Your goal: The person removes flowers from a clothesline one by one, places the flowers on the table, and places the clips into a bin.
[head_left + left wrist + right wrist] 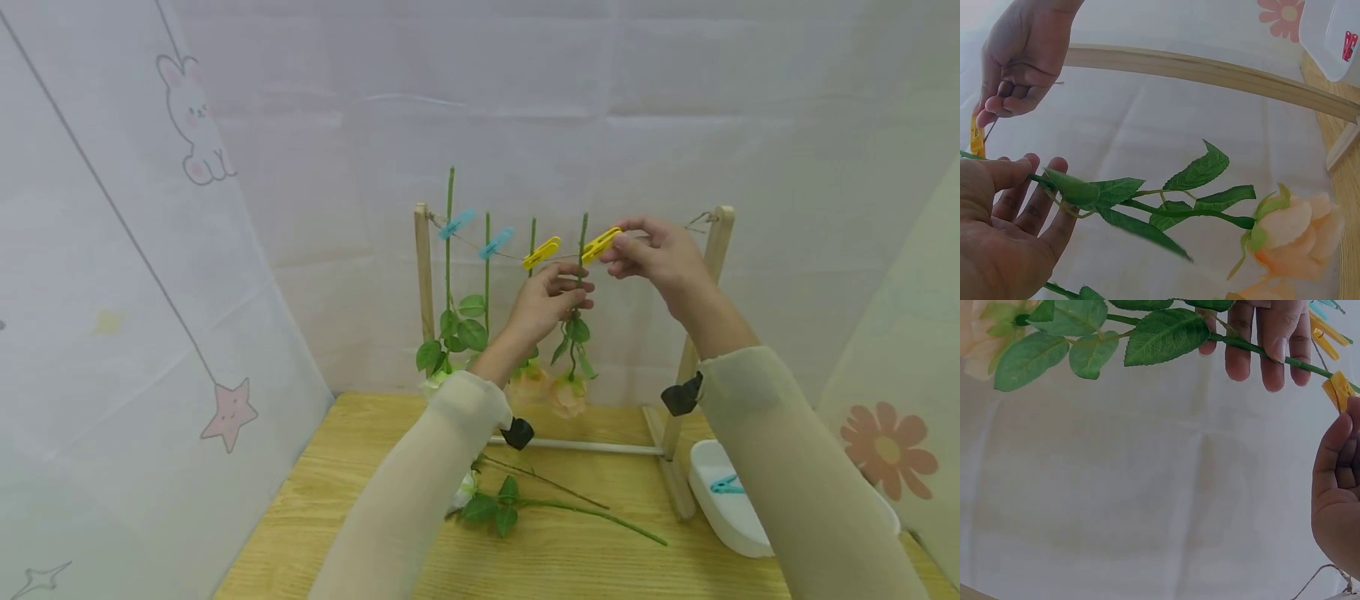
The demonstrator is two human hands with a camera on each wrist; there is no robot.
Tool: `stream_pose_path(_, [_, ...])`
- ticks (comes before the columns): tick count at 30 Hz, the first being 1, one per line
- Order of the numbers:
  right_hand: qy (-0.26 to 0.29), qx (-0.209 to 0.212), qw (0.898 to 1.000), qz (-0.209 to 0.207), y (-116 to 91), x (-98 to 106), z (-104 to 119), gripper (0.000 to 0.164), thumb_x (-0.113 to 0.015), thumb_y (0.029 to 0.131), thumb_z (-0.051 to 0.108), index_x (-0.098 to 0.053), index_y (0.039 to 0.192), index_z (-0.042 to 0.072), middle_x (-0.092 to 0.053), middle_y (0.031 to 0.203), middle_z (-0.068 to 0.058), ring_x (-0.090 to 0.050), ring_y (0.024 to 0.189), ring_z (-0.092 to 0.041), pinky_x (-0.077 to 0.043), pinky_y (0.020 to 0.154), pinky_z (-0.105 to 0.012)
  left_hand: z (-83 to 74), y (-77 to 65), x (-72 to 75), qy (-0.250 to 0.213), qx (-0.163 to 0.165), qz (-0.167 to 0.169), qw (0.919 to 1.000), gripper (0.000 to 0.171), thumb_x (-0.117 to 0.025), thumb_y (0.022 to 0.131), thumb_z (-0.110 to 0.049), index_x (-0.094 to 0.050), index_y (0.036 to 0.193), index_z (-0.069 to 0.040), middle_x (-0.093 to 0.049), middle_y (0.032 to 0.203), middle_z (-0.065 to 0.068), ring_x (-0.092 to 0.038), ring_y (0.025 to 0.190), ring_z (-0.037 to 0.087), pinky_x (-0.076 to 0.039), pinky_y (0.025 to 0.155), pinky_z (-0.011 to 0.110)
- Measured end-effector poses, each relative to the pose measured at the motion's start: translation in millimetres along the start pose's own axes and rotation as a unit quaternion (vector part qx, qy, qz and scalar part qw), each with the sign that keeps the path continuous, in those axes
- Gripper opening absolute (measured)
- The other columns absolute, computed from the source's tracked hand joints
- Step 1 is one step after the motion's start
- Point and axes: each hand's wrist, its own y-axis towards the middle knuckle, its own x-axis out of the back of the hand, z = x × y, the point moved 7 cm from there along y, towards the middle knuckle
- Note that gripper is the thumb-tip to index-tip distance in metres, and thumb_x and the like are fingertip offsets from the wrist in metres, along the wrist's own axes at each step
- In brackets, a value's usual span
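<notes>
Pale sleeves (408,487) reach forward; the left hand (546,302) pinches an upside-down flower (578,330) by its stem (584,227), bloom (567,396) at six o'clock, seven from the right hand (660,257) (itself pinching a yellow peg (598,246)).

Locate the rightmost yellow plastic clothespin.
Head view, right of centre: the clothespin is pinched by the right hand, at the green stem of the rightmost hanging peach rose.

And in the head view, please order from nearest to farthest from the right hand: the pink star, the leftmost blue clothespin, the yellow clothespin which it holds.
1. Yellow clothespin: pinched by the right hand.
2. Leftmost blue clothespin: leftward, near a wooden post.
3. Pink star: farthest left, and lower.
</notes>
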Motion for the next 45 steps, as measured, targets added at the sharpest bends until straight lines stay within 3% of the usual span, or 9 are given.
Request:
stream_pose_path(8, [0.057, 0.041, 0.997, -0.034, -2.2, 3.5, 0.0, 0.023, -0.061, 0.102, 0.015, -0.057, 0.121, 0.004, -0.074, 0.085, 0.001, -0.068, 0.071, -0.01, -0.059, 0.074, -0.022, 2.9, -0.2, 2.8, -0.001, 0.001, 0.008, 1.0, 0.033, -0.063, 0.101, -0.009, -0.059, 0.133, -0.003, -0.072, 0.119, 0.013, -0.074, 0.096, 0.019, -0.058, 0.076, 0.029])
stream_pose_path(16, [0.086, 0.056, 0.994, -0.038, -4.4, 3.9, 1.8, 0.025, -0.061, 0.102, 0.015, -0.056, 0.124, 0.003, -0.073, 0.085, -0.001, -0.067, 0.069, -0.012, -0.059, 0.073, -0.023, 1.2, -5.6, 2.5, 0.012, -0.012, 0.013, 0.9998, 0.028, -0.063, 0.101, -0.009, -0.061, 0.129, -0.008, -0.073, 0.116, 0.008, -0.074, 0.096, 0.019, -0.058, 0.076, 0.03])
stream_pose_path(21, [0.063, 0.053, 0.996, -0.022, -7.9, 1.9, 1.5, 0.033, -0.061, 0.103, 0.021, -0.053, 0.128, 0.001, -0.073, 0.088, -0.002, -0.068, 0.07, -0.013, -0.059, 0.073, -0.024, -1.2, -10.4, 2.0, 0.009, -0.021, 0.021, 0.9995, 0.027, -0.063, 0.1, -0.008, -0.062, 0.127, -0.008, -0.073, 0.116, 0.009, -0.074, 0.097, 0.02, -0.058, 0.076, 0.029])
stream_pose_path(29, [0.004, 0.042, 0.999, -0.015, -11.5, 3.0, -4.4, 0.028, -0.064, 0.1, 0.017, -0.056, 0.122, 0.001, -0.074, 0.091, -0.002, -0.069, 0.07, -0.015, -0.06, 0.074, -0.024, -7.2, -21.5, 5.2, 0.007, -0.022, 0.035, 0.9991, 0.033, -0.062, 0.101, -0.009, -0.058, 0.134, -0.004, -0.07, 0.123, 0.016, -0.073, 0.101, 0.021, -0.059, 0.082, 0.032])
stream_pose_path(35, [-0.047, 0.053, 0.997, 0.01, -20.9, 4.5, -8.3, 0.04, -0.061, 0.102, 0.015, -0.048, 0.134, -0.005, -0.072, 0.098, 0.001, -0.069, 0.077, -0.013, -0.06, 0.076, -0.023, -13.1, -30.8, 4.9, 0.006, -0.021, 0.055, 0.9983, 0.031, -0.062, 0.102, -0.011, -0.059, 0.133, -0.01, -0.068, 0.126, 0.017, -0.072, 0.102, 0.02, -0.06, 0.083, 0.034])
stream_pose_path(45, [-0.086, 0.044, 0.995, 0.021, -36.4, 10.3, -24.2, 0.035, -0.06, 0.101, 0.009, -0.049, 0.132, -0.001, -0.07, 0.101, 0.003, -0.069, 0.082, -0.017, -0.059, 0.079, -0.025, -16.9, -49.8, 5.4, 0.015, -0.03, 0.079, 0.9963, 0.03, -0.061, 0.102, -0.008, -0.059, 0.131, -0.007, -0.069, 0.124, 0.018, -0.073, 0.1, 0.02, -0.06, 0.085, 0.034])
